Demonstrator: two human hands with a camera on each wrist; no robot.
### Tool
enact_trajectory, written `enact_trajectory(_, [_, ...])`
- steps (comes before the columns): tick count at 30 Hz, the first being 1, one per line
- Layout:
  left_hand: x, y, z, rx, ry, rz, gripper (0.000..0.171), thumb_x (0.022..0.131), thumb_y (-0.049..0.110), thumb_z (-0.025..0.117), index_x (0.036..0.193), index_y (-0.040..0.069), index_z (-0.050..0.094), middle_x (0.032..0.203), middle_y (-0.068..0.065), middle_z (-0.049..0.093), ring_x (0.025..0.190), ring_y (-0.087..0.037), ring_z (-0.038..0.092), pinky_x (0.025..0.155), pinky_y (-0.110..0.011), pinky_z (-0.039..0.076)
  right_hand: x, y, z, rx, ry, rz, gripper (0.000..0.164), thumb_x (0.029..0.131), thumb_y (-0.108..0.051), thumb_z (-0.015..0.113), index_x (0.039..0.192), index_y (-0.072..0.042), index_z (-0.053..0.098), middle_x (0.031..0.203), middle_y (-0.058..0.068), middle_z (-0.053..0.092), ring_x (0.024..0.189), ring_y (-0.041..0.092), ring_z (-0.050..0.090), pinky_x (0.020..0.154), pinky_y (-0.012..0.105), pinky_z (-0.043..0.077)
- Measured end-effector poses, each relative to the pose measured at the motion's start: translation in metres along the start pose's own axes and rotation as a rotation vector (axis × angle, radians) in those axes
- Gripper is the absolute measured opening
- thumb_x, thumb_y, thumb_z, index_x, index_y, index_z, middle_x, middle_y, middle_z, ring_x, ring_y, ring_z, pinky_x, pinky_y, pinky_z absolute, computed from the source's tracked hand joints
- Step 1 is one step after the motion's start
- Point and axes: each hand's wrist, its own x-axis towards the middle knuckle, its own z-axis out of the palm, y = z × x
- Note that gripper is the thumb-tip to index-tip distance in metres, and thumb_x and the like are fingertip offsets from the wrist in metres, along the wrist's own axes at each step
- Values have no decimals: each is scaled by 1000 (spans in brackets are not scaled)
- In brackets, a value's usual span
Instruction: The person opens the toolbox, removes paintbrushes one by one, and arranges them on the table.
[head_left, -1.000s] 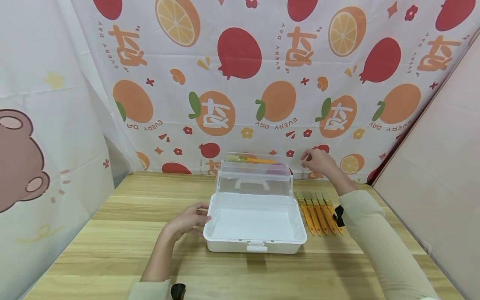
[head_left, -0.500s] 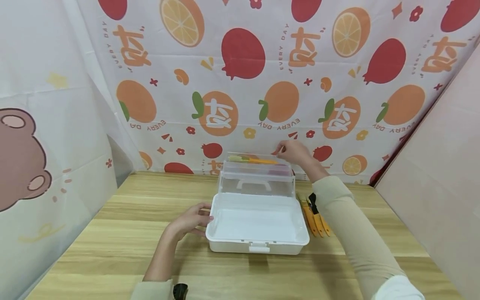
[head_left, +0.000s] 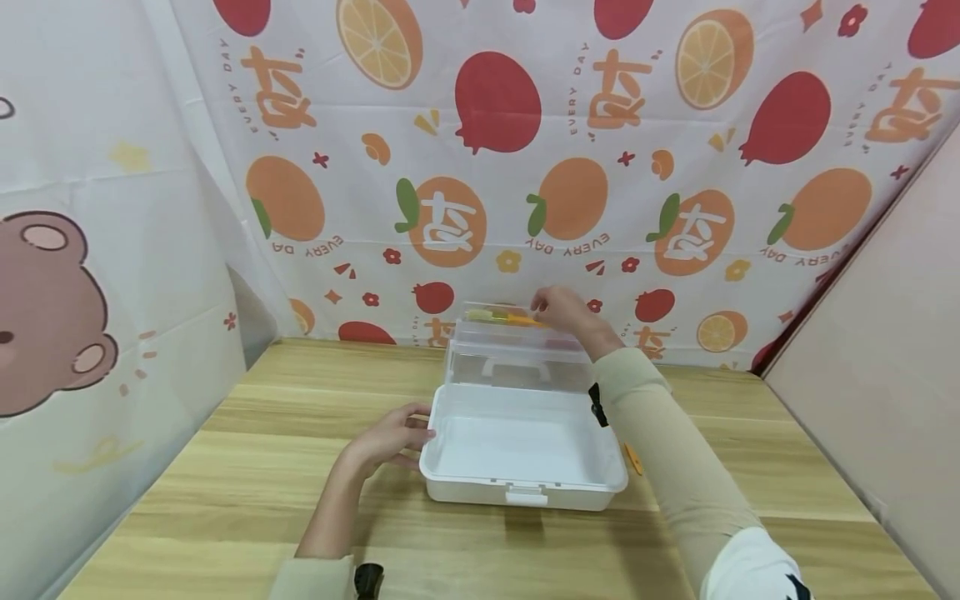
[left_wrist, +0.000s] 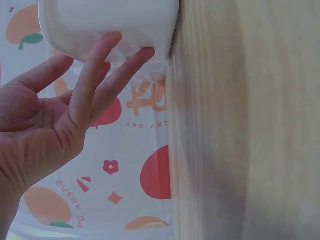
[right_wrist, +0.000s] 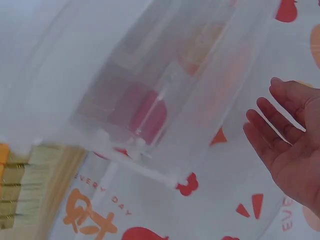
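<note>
A white plastic box [head_left: 480, 490] stands with its transparent lid [head_left: 467, 371] tipped back behind it. My left hand [head_left: 393, 435] rests at the box's left end; in the left wrist view its long, spread fingers [left_wrist: 137, 62] touch the outer wall. Along the upper part of the lid lies a paintbrush [head_left: 491, 317] with a yellow handle and pale bristles. My right hand [head_left: 564, 310] is over the lid's top right, by the handle end of that brush. Loosely bent fingers and a bare palm show on the right hand [right_wrist: 295, 145], with nothing held.
Right of the box, several more paintbrushes [right_wrist: 27, 190] lie side by side on the wooden table [head_left: 225, 467]; my right sleeve [head_left: 667, 442] hides most of them in the head view. A fruit-print cloth [head_left: 345, 208] hangs close behind the lid.
My right hand has moved left from beyond the lid's right side to over its top corner, the sleeve now covering most of the table brushes. My left hand stays at the box.
</note>
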Motion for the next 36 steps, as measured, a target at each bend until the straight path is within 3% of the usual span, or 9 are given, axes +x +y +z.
enact_trajectory(7, [1, -1, -1, 11, 11, 5, 43, 92, 1, 49, 131, -10, 34, 123, -33, 44, 98, -38, 55, 65, -44, 54, 2, -1, 15, 22, -42, 68, 25, 90, -8, 59, 115, -10, 60, 116, 4, 55, 102, 22, 48, 93, 38, 41])
enact_trajectory(13, [5, 0, -3, 6, -4, 6, 44, 92, 1, 49, 131, -10, 33, 123, -34, 43, 99, -38, 55, 66, -44, 54, 1, -3, 20, -27, -66, 91, 34, 92, -5, 53, 126, -14, 55, 126, 5, 51, 108, 22, 46, 98, 42, 36])
enact_trajectory(18, [8, 0, -6, 6, -9, 11, 44, 91, 0, 49, 131, -10, 33, 123, -34, 43, 98, -38, 55, 66, -44, 54, 6, 0, 24, -38, -48, 129, 35, 92, -4, 54, 125, -16, 56, 123, 3, 52, 106, 22, 45, 100, 43, 33])
enact_trajectory(27, [9, 1, -9, 2, -11, 13, 42, 92, 0, 48, 130, -11, 33, 123, -35, 42, 98, -41, 54, 66, -44, 54, 16, 8, 24, -111, 43, 88, 26, 87, -7, 63, 113, -10, 64, 111, 6, 58, 99, 24, 47, 94, 39, 38])
enact_trajectory(36, [8, -2, -7, 0, -14, 19, 43, 92, 0, 48, 130, -11, 32, 122, -34, 43, 98, -40, 55, 66, -44, 54, 19, 8, 28, -70, 51, 104, 23, 86, -7, 65, 108, -8, 67, 106, 6, 59, 94, 25, 48, 92, 39, 40])
